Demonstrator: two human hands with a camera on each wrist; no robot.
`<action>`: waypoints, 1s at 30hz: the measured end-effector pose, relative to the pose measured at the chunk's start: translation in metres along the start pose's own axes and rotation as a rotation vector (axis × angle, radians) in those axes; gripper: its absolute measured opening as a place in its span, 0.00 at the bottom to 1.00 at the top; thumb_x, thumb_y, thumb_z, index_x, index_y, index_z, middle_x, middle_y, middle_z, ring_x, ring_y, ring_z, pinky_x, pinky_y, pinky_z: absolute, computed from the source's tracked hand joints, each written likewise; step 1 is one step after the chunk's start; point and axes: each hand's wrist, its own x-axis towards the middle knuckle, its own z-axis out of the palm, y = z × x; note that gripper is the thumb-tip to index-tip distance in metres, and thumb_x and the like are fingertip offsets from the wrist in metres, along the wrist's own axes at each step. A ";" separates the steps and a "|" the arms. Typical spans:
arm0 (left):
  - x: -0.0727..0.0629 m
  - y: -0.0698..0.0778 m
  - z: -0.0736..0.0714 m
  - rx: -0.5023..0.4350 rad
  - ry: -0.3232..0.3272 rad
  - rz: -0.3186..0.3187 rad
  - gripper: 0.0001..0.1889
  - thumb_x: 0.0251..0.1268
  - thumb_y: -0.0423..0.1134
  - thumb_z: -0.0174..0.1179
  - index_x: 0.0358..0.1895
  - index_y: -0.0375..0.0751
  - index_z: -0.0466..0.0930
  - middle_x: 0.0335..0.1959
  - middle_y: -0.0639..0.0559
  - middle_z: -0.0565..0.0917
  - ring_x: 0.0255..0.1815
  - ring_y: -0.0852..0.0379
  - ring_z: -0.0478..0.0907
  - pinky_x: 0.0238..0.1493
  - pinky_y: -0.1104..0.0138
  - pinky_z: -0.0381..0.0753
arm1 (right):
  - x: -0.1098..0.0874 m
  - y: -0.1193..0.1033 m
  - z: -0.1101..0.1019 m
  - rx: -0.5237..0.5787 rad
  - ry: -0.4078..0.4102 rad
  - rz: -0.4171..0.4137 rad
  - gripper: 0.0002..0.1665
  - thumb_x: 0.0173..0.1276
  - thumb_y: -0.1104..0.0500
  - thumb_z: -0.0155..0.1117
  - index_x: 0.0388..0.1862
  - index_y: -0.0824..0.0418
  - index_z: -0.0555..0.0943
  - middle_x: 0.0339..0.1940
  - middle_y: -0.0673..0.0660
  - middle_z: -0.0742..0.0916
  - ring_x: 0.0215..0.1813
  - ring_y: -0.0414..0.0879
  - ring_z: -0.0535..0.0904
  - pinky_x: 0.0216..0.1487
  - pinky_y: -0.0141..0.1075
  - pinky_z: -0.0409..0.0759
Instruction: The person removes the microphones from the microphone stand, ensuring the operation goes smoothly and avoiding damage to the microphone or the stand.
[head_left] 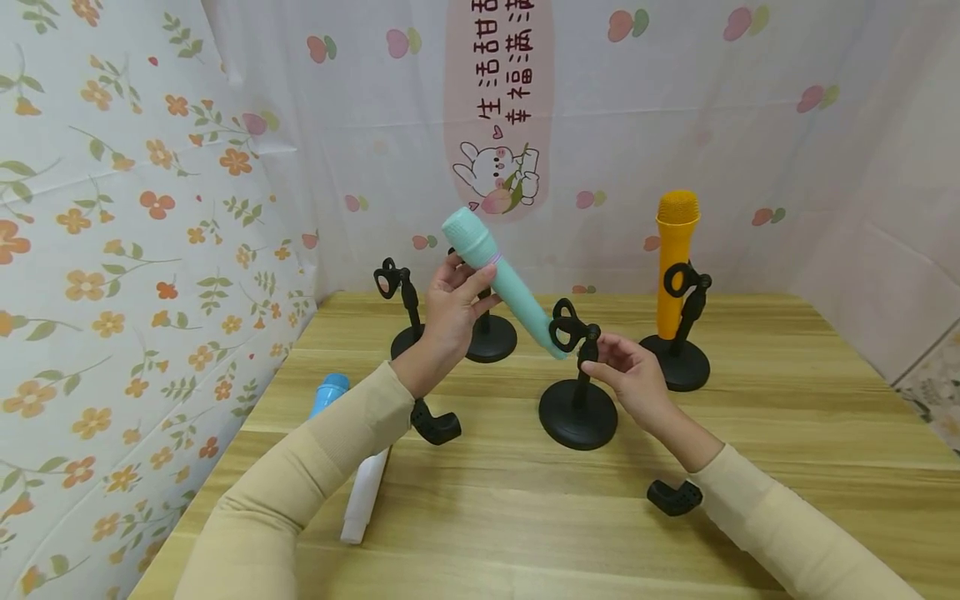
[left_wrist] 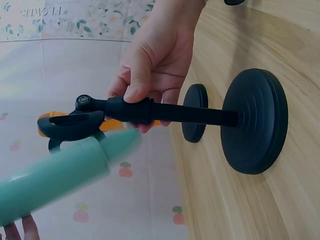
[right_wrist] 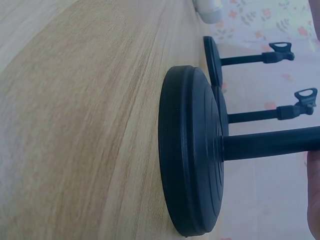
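Observation:
A mint-green microphone (head_left: 517, 293) slants in the air, head up to the left, with my left hand (head_left: 450, 317) gripping it just below the head. Its tapered lower end is right at the ring clip (left_wrist: 75, 124) of a black desk microphone stand (head_left: 577, 415), overlapping the clip in the head view. My right hand (head_left: 633, 379) pinches that stand's upright below the clip, thumb in front and fingers behind. In the left wrist view, the thumb of the right hand (left_wrist: 160, 62) lies along the collar. The stand's round base (right_wrist: 192, 150) is upright on the wooden table.
An orange microphone (head_left: 675, 267) stands in another black stand (head_left: 678, 367) at the back right. Two more stands, one with its clip (head_left: 390, 279) showing and one with its base (head_left: 491, 340) showing, are behind my left hand. A blue-and-white microphone (head_left: 367, 492) lies at the left, partly under my sleeve.

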 end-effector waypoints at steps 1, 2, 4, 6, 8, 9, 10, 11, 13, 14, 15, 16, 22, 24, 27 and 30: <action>0.000 0.001 -0.001 0.011 0.004 -0.002 0.17 0.66 0.27 0.60 0.56 0.40 0.74 0.46 0.48 0.80 0.47 0.53 0.80 0.49 0.52 0.81 | 0.000 0.000 0.000 0.000 0.000 0.000 0.23 0.64 0.63 0.70 0.54 0.71 0.74 0.39 0.48 0.79 0.43 0.41 0.73 0.45 0.23 0.76; 0.001 0.002 -0.002 0.022 0.007 -0.006 0.17 0.66 0.28 0.61 0.57 0.40 0.74 0.47 0.47 0.80 0.47 0.52 0.80 0.49 0.53 0.81 | 0.000 0.000 0.000 -0.002 0.001 0.003 0.23 0.64 0.63 0.70 0.54 0.71 0.74 0.40 0.48 0.79 0.43 0.41 0.73 0.45 0.23 0.76; 0.002 0.003 -0.006 0.042 0.014 -0.011 0.18 0.66 0.29 0.61 0.58 0.40 0.74 0.48 0.46 0.80 0.46 0.52 0.80 0.49 0.52 0.81 | 0.000 -0.001 -0.001 -0.006 0.000 0.008 0.24 0.64 0.63 0.70 0.55 0.71 0.74 0.40 0.48 0.79 0.43 0.41 0.73 0.45 0.23 0.76; 0.001 0.004 -0.009 0.061 0.019 -0.018 0.19 0.66 0.30 0.62 0.59 0.40 0.73 0.49 0.46 0.80 0.45 0.52 0.80 0.50 0.51 0.81 | 0.000 -0.002 -0.001 -0.007 0.001 0.012 0.24 0.64 0.63 0.70 0.55 0.71 0.74 0.40 0.48 0.79 0.43 0.41 0.73 0.46 0.23 0.76; 0.001 0.004 -0.011 0.070 0.023 -0.024 0.19 0.66 0.30 0.62 0.59 0.39 0.74 0.49 0.45 0.80 0.45 0.53 0.80 0.51 0.50 0.80 | -0.001 -0.003 0.000 -0.011 0.004 0.017 0.25 0.64 0.64 0.70 0.56 0.72 0.73 0.40 0.47 0.79 0.43 0.40 0.73 0.45 0.23 0.75; 0.001 0.004 -0.011 0.071 0.026 -0.025 0.19 0.66 0.30 0.62 0.59 0.39 0.74 0.48 0.46 0.80 0.44 0.53 0.80 0.51 0.50 0.80 | -0.001 -0.003 0.000 -0.012 0.005 0.018 0.25 0.64 0.64 0.70 0.56 0.72 0.73 0.40 0.47 0.79 0.44 0.40 0.73 0.45 0.23 0.75; 0.001 0.004 -0.012 0.073 0.029 -0.026 0.19 0.66 0.30 0.62 0.59 0.39 0.74 0.48 0.46 0.80 0.44 0.53 0.80 0.51 0.50 0.80 | -0.001 -0.004 0.000 -0.013 0.006 0.019 0.25 0.64 0.64 0.70 0.56 0.72 0.73 0.40 0.47 0.79 0.44 0.40 0.73 0.45 0.23 0.75; 0.000 0.004 -0.012 0.077 0.033 -0.029 0.19 0.66 0.30 0.62 0.59 0.39 0.74 0.47 0.46 0.80 0.43 0.54 0.80 0.51 0.50 0.80 | -0.001 -0.004 0.000 -0.014 0.006 0.021 0.25 0.64 0.64 0.70 0.56 0.72 0.73 0.40 0.47 0.79 0.44 0.40 0.73 0.46 0.22 0.75; 0.000 0.003 -0.013 0.083 0.037 -0.034 0.19 0.66 0.30 0.62 0.59 0.39 0.74 0.47 0.47 0.81 0.43 0.54 0.80 0.50 0.50 0.80 | -0.002 -0.005 0.001 -0.014 0.007 0.028 0.25 0.64 0.63 0.70 0.56 0.72 0.73 0.41 0.47 0.79 0.44 0.40 0.73 0.46 0.22 0.75; 0.000 0.004 -0.013 0.089 0.037 -0.037 0.19 0.66 0.30 0.62 0.59 0.39 0.74 0.47 0.47 0.81 0.43 0.54 0.80 0.50 0.51 0.80 | -0.002 -0.006 0.001 -0.013 0.007 0.031 0.25 0.64 0.63 0.70 0.56 0.72 0.73 0.41 0.47 0.79 0.44 0.40 0.73 0.46 0.22 0.75; 0.000 0.004 -0.013 0.096 0.037 -0.040 0.19 0.66 0.30 0.62 0.59 0.39 0.74 0.46 0.47 0.81 0.43 0.54 0.80 0.50 0.51 0.81 | -0.002 -0.006 0.001 -0.012 0.007 0.033 0.26 0.64 0.63 0.70 0.56 0.72 0.73 0.41 0.47 0.79 0.44 0.40 0.73 0.47 0.22 0.75; 0.000 0.003 -0.014 0.106 0.034 -0.044 0.19 0.66 0.30 0.62 0.59 0.39 0.74 0.46 0.47 0.81 0.43 0.54 0.80 0.49 0.51 0.81 | -0.002 -0.005 0.001 -0.011 0.008 0.035 0.25 0.64 0.63 0.70 0.56 0.72 0.73 0.42 0.47 0.79 0.44 0.40 0.73 0.47 0.22 0.75; -0.002 0.003 -0.016 0.188 0.016 -0.078 0.22 0.65 0.32 0.63 0.62 0.40 0.74 0.49 0.46 0.81 0.46 0.52 0.80 0.48 0.51 0.81 | 0.000 -0.003 -0.001 -0.005 0.006 0.019 0.23 0.64 0.61 0.70 0.54 0.69 0.75 0.42 0.47 0.80 0.45 0.42 0.74 0.48 0.22 0.76; -0.003 0.003 -0.016 0.213 0.016 -0.086 0.22 0.65 0.32 0.63 0.63 0.41 0.74 0.50 0.45 0.81 0.48 0.51 0.79 0.48 0.50 0.81 | 0.000 -0.003 -0.001 -0.008 0.002 0.012 0.22 0.63 0.61 0.71 0.53 0.67 0.76 0.42 0.47 0.80 0.45 0.42 0.74 0.48 0.22 0.76; -0.004 0.003 -0.017 0.236 0.017 -0.108 0.23 0.65 0.32 0.64 0.64 0.41 0.73 0.51 0.44 0.80 0.49 0.50 0.79 0.48 0.51 0.81 | 0.001 -0.002 -0.001 -0.012 0.001 0.008 0.22 0.63 0.60 0.71 0.53 0.66 0.76 0.41 0.47 0.80 0.45 0.41 0.74 0.48 0.22 0.76; -0.004 0.002 -0.018 0.253 0.013 -0.143 0.25 0.64 0.33 0.65 0.64 0.42 0.73 0.52 0.44 0.80 0.51 0.49 0.79 0.48 0.51 0.81 | 0.001 -0.002 -0.002 -0.006 0.004 0.014 0.21 0.62 0.61 0.72 0.52 0.66 0.77 0.40 0.47 0.81 0.44 0.41 0.75 0.47 0.23 0.77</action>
